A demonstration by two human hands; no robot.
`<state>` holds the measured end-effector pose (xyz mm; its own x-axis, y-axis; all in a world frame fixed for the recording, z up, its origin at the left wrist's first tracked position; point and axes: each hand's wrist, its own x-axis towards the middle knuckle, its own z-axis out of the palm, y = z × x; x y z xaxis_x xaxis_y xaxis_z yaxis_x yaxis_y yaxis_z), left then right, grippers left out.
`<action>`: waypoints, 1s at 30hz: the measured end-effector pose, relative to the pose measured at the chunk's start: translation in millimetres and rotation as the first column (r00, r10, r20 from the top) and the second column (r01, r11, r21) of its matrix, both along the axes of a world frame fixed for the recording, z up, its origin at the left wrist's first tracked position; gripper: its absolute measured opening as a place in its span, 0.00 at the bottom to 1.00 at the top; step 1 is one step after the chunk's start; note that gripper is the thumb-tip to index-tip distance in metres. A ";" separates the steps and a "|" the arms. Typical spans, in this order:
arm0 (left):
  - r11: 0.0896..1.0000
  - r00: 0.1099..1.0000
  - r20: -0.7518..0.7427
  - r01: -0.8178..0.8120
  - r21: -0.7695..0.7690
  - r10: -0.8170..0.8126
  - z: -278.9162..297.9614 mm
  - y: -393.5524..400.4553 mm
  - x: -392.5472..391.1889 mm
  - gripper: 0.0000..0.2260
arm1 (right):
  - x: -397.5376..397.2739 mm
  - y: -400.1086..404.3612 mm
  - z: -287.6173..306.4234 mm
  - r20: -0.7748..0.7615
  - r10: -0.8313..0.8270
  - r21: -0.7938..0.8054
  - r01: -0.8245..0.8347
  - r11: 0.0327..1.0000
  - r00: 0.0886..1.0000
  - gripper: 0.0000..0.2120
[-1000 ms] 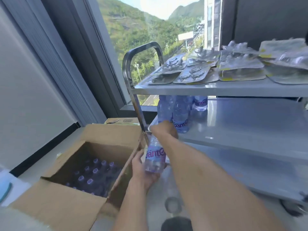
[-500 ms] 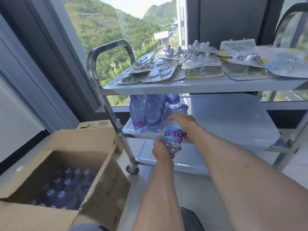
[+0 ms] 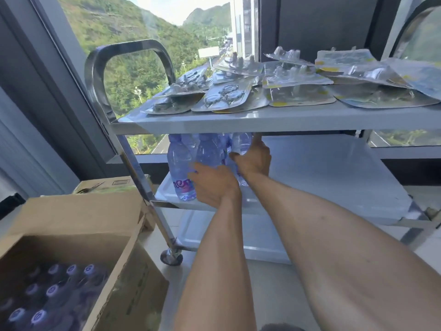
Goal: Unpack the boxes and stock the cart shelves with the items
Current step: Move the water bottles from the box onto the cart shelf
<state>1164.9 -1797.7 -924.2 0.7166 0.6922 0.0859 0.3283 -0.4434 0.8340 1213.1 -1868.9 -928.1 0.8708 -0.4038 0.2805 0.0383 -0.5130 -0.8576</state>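
Both hands working at bottles (image 3: 205,154) on cart's middle shelf (image 3: 334,177); left hand (image 3: 212,185) gripping bottle; right hand (image 3: 254,158) grasping another, packing row tight.

— What do we see past where our hands meet?

— A large window (image 3: 148,75) with a dark frame (image 3: 59,96), green hills and bright daylight beyond.

— And below them?

— A pale floor (image 3: 267,278); a dark wall panel (image 3: 322,25) above right.
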 end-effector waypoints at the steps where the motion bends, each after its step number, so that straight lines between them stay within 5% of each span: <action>1: 1.000 1.000 0.000 -0.014 0.025 0.014 -2.8 4.8 6.2 0.21 | 6.0 0.5 -3.7 0.023 0.004 -0.002 -0.004 1.000 1.000 0.33; 5: 0.986 0.999 0.020 0.025 0.165 -0.028 -18.7 20.5 19.2 0.23 | 20.6 3.5 -19.8 0.081 -0.079 0.185 0.063 0.981 0.994 0.36; 12: 0.952 0.991 0.054 0.103 0.287 -0.124 -26.9 34.7 20.1 0.22 | 14.6 19.9 -61.7 -0.015 -0.110 0.100 0.111 0.989 0.994 0.42; 23: 0.902 0.973 0.134 0.117 0.416 -0.188 -40.4 43.7 26.5 0.23 | 43.4 30.6 -91.8 -0.123 -0.224 0.011 0.227 0.974 0.967 0.17; 30: 0.890 0.963 0.148 0.140 0.434 -0.223 -42.3 51.0 28.4 0.23 | 61.7 41.7 -90.2 -0.173 -0.281 -0.024 0.282 0.959 0.944 0.22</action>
